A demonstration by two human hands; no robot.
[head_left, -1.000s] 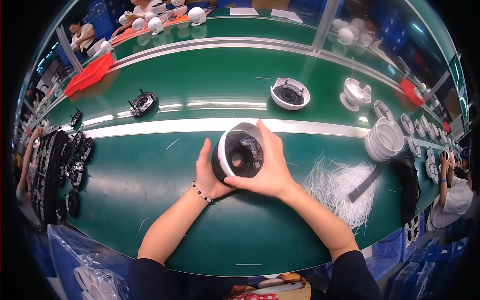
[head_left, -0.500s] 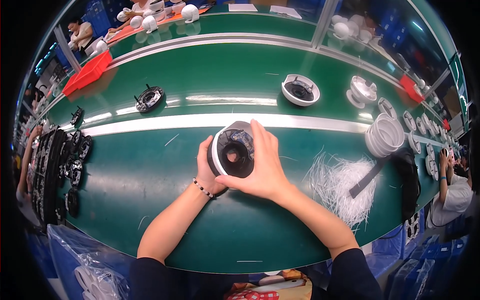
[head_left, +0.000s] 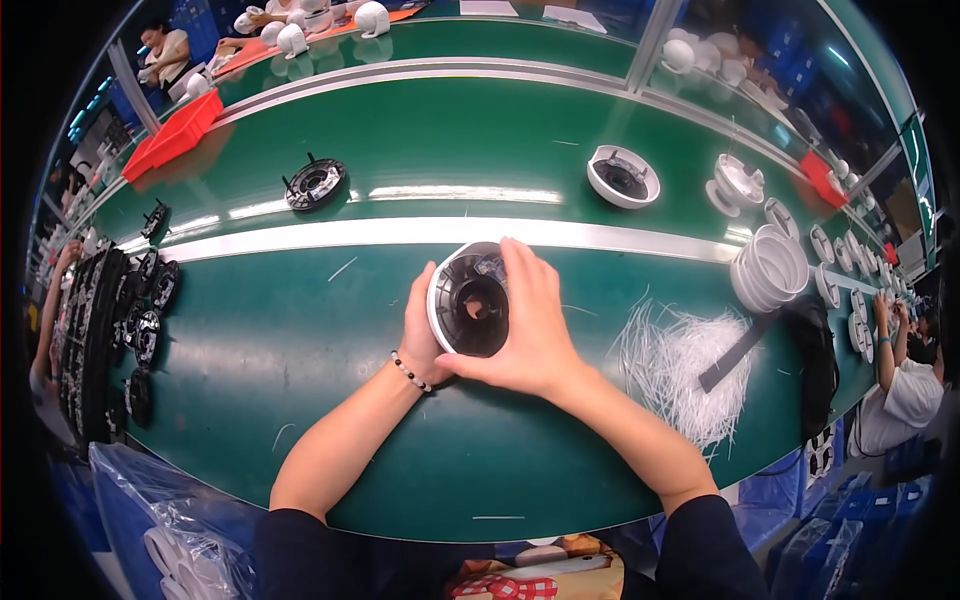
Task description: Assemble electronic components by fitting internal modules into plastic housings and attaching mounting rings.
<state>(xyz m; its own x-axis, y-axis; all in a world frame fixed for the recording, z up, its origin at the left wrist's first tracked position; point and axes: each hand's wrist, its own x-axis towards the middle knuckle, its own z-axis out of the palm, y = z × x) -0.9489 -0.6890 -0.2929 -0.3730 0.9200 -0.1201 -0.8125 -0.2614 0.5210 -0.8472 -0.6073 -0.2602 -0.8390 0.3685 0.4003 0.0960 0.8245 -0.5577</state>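
Held over the near bench is a round white housing (head_left: 438,300) with a black ring-shaped insert (head_left: 458,308) inside it. A small blue circuit board shows near the insert's upper edge, and a hole opens at its centre. My left hand (head_left: 419,325), with a beaded bracelet at the wrist, grips the housing's left side from below; most of its fingers are hidden behind. Around the right side curves my right hand (head_left: 537,325), fingers at the top and thumb along the lower rim.
A heap of thin white strips (head_left: 695,375) lies to the right, near stacked white rings (head_left: 770,268). Black ring parts (head_left: 145,340) crowd the left edge. Across the far green belt stand a black ring part (head_left: 315,184), a filled white housing (head_left: 623,178) and a red tray (head_left: 175,135).
The housing in my hands has turned slightly, its insert facing up more squarely. On the far belt, the black part and white housings have shifted to the right.
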